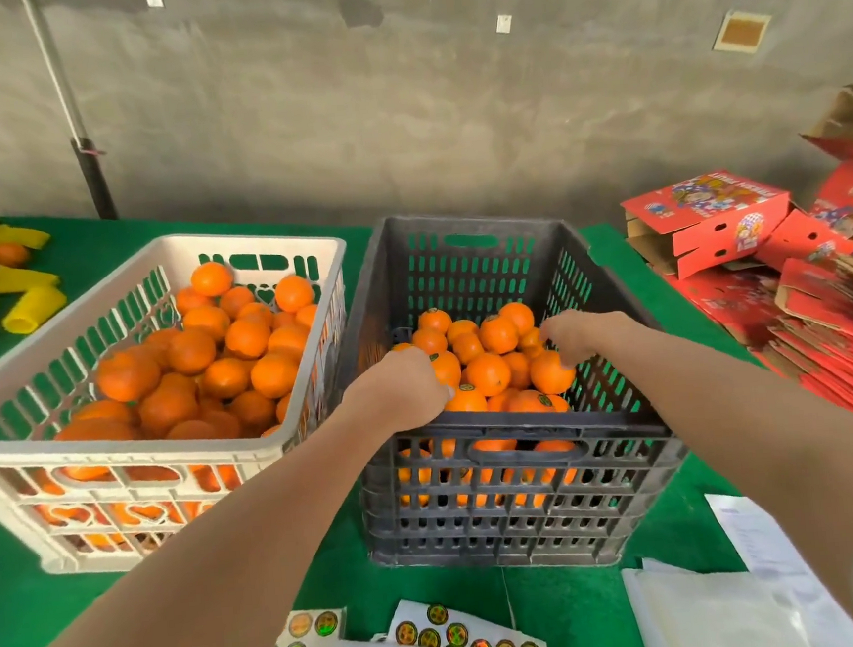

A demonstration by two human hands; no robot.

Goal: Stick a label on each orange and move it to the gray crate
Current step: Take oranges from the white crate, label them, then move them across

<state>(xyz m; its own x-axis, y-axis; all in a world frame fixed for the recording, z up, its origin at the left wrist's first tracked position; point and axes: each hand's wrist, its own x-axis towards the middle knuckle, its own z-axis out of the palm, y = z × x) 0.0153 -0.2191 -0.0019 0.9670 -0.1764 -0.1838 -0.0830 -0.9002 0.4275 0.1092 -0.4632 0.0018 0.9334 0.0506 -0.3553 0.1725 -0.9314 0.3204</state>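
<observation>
Fingers (pixel 556 330) of our right hand (pixel 577 336) and our left hand (pixel 398 382) curl down onto the labelled round oranges (pixel 488 372) piled inside the dark gray slotted plastic crate (pixel 522 436), though we cannot tell whether either grips one.

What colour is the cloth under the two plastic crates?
Green. The table cloth under the white plastic crate and gray plastic crate shows best in the head view.
</observation>
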